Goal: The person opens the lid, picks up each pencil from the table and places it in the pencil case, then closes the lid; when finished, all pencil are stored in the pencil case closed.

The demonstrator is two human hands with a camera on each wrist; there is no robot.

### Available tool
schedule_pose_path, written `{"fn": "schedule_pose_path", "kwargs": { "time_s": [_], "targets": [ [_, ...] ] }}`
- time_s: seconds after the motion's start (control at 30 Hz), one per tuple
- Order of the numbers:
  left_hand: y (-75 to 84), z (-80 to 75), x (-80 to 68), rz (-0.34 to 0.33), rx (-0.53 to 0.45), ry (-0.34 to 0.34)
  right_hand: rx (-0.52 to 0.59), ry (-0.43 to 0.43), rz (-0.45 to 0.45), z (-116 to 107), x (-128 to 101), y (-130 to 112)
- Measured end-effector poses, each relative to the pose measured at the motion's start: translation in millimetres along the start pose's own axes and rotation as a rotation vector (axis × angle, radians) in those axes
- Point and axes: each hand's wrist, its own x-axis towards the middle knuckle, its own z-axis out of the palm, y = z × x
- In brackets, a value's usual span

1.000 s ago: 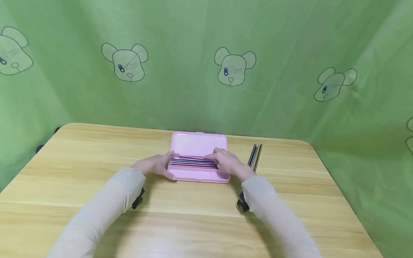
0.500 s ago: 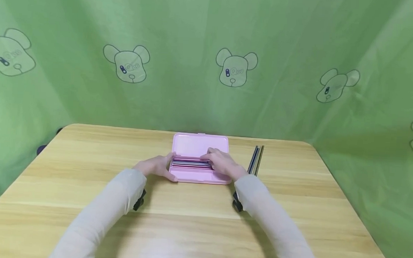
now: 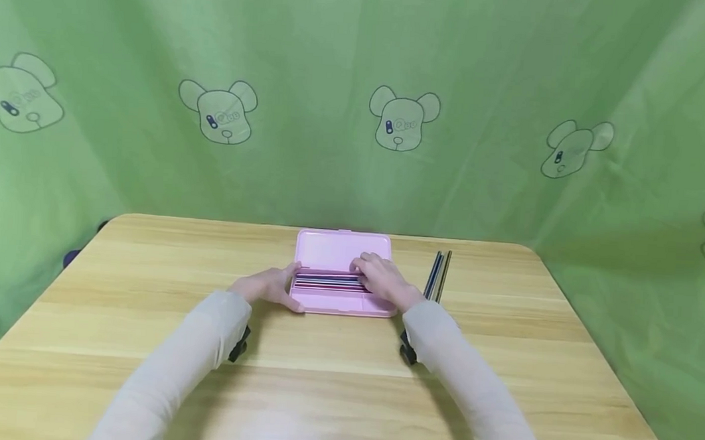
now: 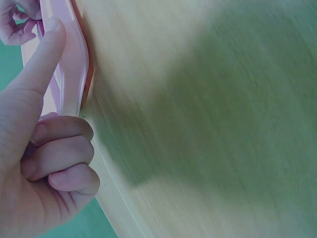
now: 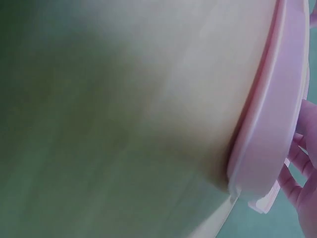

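Note:
An open pink pencil case (image 3: 339,299) lies at the table's far middle, its lid (image 3: 341,249) flat behind it. Several coloured pencils (image 3: 328,282) lie lengthwise in its tray. My left hand (image 3: 271,286) holds the case's left end, thumb at the front corner and a straight index finger (image 4: 39,64) on the rim (image 4: 74,64); its other fingers are curled. My right hand (image 3: 379,278) lies over the right end of the pencils, fingertips resting on them. The right wrist view shows the case's edge (image 5: 277,124) and some fingers (image 5: 304,171).
Three dark pencils (image 3: 439,275) lie side by side on the wooden table (image 3: 344,386), just right of the case. Green cloth with bear prints (image 3: 402,119) closes in the back and both sides of the table.
A pink-red pencil that my right hand held over the tray a second ago now lies among the others. The right hand has shifted slightly over them. The left hand has stayed put.

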Motion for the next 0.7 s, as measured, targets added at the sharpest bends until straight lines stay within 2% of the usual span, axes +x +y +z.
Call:
{"fn": "schedule_pose_path", "kwargs": {
  "time_s": [0.3,0.5,0.6,0.7],
  "targets": [
    [0.2,-0.5,-1.2,0.013,-0.016,0.005,0.005,-0.018,0.062,-6,-14,11],
    [-1.0,0.5,-1.3,0.031,-0.030,0.000,0.001,-0.038,0.070,-6,-14,11],
    [-1.3,1.4,-1.1,0.027,-0.023,-0.001,0.030,-0.049,0.077,-7,-13,12],
    [-1.3,1.4,-0.6,0.019,-0.014,0.004,0.112,-0.034,0.120,-10,-13,16]
  ]
}}
